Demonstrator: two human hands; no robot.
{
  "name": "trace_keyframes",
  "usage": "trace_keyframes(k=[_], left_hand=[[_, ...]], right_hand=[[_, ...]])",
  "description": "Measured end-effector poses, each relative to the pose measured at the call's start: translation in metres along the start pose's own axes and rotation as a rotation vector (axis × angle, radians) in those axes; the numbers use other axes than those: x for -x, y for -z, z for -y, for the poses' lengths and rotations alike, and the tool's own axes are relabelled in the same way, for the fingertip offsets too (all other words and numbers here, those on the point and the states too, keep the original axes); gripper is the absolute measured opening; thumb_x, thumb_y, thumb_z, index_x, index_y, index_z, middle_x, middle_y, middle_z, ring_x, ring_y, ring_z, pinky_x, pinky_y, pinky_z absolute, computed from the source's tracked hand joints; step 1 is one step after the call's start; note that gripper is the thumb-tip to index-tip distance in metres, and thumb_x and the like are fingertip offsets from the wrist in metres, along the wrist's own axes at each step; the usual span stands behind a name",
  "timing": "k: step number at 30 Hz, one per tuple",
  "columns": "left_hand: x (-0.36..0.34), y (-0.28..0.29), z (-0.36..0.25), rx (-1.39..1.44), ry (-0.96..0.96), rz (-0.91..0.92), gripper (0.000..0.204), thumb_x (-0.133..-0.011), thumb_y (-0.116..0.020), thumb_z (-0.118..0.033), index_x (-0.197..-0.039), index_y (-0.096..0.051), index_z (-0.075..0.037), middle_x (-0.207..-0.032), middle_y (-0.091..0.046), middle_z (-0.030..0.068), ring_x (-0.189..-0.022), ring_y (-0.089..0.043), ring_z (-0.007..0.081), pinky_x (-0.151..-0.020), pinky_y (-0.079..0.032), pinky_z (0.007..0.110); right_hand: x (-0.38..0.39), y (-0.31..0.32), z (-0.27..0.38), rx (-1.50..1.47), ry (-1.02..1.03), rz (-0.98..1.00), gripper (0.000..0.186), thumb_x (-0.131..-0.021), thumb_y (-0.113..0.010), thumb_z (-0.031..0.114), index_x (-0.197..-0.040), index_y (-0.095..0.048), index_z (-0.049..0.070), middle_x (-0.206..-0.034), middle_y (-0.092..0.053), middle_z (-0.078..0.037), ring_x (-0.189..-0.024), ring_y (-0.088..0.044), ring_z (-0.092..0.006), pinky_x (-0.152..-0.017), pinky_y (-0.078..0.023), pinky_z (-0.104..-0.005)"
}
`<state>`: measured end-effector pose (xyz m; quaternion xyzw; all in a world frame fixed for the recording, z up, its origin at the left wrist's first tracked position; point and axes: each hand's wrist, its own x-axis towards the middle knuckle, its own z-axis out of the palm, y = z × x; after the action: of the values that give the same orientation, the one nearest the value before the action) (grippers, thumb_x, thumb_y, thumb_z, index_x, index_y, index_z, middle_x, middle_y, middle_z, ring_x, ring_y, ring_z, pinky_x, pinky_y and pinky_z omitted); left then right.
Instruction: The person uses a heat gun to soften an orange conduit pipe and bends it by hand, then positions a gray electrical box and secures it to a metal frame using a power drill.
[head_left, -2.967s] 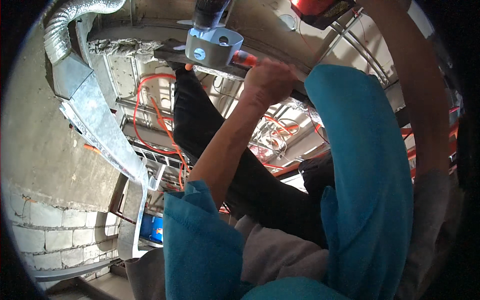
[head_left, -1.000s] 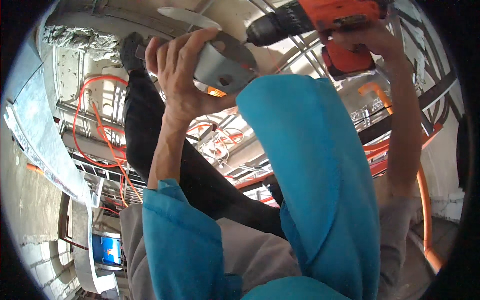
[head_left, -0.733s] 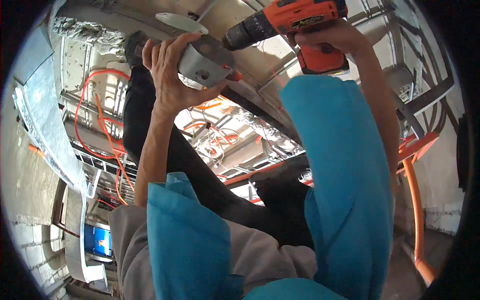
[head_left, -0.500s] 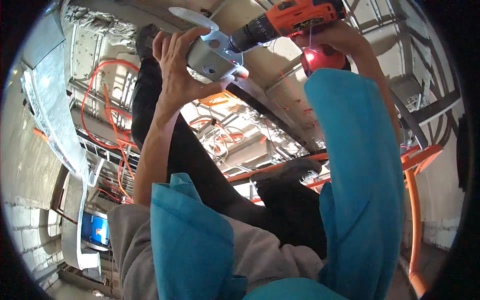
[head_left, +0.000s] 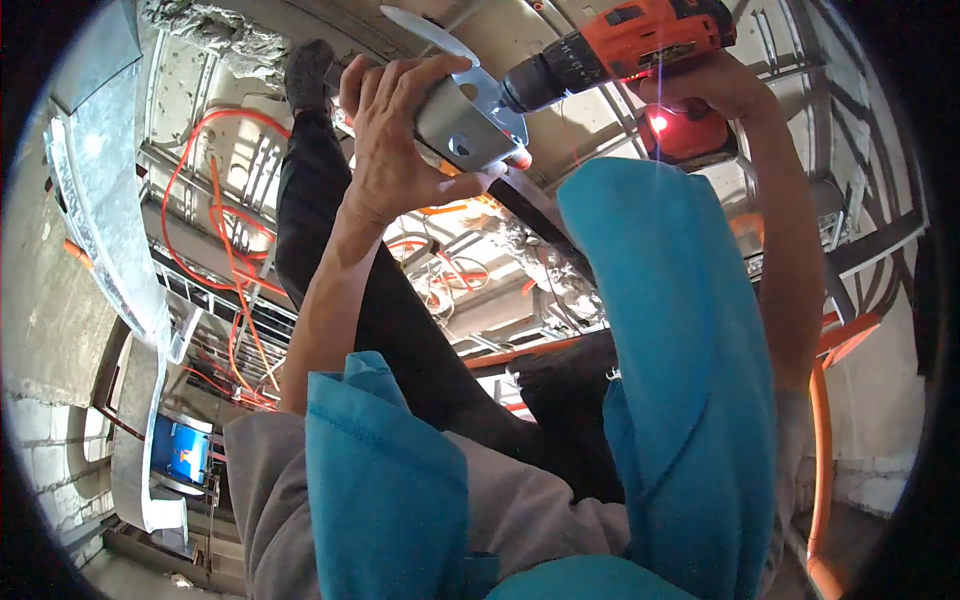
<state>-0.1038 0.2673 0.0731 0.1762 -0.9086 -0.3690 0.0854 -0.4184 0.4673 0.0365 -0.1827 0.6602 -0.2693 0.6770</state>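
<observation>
At the top of the view my left hand (head_left: 385, 150) is wrapped round a grey metal housing (head_left: 462, 125) with round holes in its side. An oval pale plate (head_left: 428, 32) stands out from the housing's upper end. My right hand (head_left: 722, 85) grips an orange and black cordless drill (head_left: 630, 45) by its handle. The drill's chuck (head_left: 540, 80) points left at the housing's open side, and its tip meets or nearly meets the metal there. A red glow shines near the battery (head_left: 690, 135). Part of my right fingers is hidden behind the handle.
My outstretched leg (head_left: 315, 200) lies below the left arm. Orange cables (head_left: 190, 150) loop on the left beside a bent sheet-metal strip (head_left: 110, 200). Coiled wires (head_left: 450, 275) and metal framing lie beyond. An orange pipe (head_left: 822, 450) runs down the right side.
Both hands, the housing and the drill have shifted to the right in the picture. The drill's tip stays at the housing, and both grips are kept.
</observation>
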Motion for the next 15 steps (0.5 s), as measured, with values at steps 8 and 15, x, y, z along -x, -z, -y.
trace_keyframes(k=[8,15], left_hand=[[0.0,-0.001,0.002,0.001,0.007,-0.002,0.089,-0.049,-0.09,-0.05,-0.128,-0.064,-0.018,-0.114,-0.067,0.0025,-0.108,-0.062,0.0248,-0.117,-0.024,0.049],[0.004,0.001,0.005,0.025,0.032,0.022,0.088,-0.049,-0.089,-0.048,-0.129,-0.064,-0.019,-0.114,-0.066,0.002,-0.11,-0.06,0.0256,-0.118,-0.023,0.049]], right_hand=[[-0.012,0.021,0.001,0.087,-0.075,0.047,0.024,-0.076,-0.086,0.016,-0.097,-0.074,0.012,-0.065,-0.058,0.008,-0.053,-0.046,-0.0022,-0.046,-0.033,-0.0239],[-0.018,0.009,0.017,0.217,-0.115,0.076,0.025,-0.076,-0.086,0.018,-0.097,-0.075,0.011,-0.067,-0.06,0.007,-0.054,-0.048,-0.0023,-0.047,-0.036,-0.0245]])
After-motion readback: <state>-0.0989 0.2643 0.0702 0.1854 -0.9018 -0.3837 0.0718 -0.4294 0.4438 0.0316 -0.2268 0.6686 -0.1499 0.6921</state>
